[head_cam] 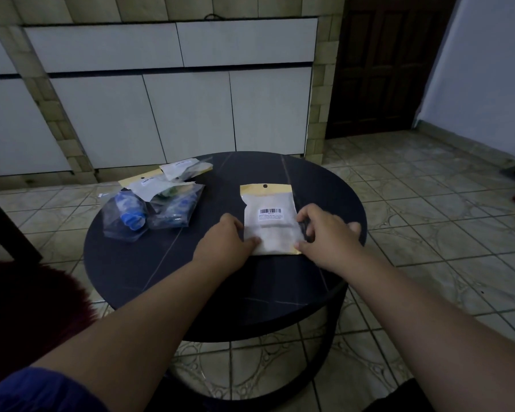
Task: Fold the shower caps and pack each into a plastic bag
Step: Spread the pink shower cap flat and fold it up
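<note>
A white plastic bag (269, 220) with a yellow top strip, a hang hole and a barcode label lies flat on the round dark table (167, 263). My left hand (225, 237) pinches its lower left corner, thumb on top. My right hand (324, 230) grips the bag's lower right edge, fingers curled over it. What the bag holds is hidden. A pile of clear bags with blue and green shower caps (149, 209) sits at the table's left.
More yellow-topped white bags (176, 173) lie at the back of the pile. White cabinet doors (188, 114) stand behind the table, a dark wooden door (378, 69) at the right. A dark red furry seat (27, 316) is at the near left. Tiled floor surrounds the table.
</note>
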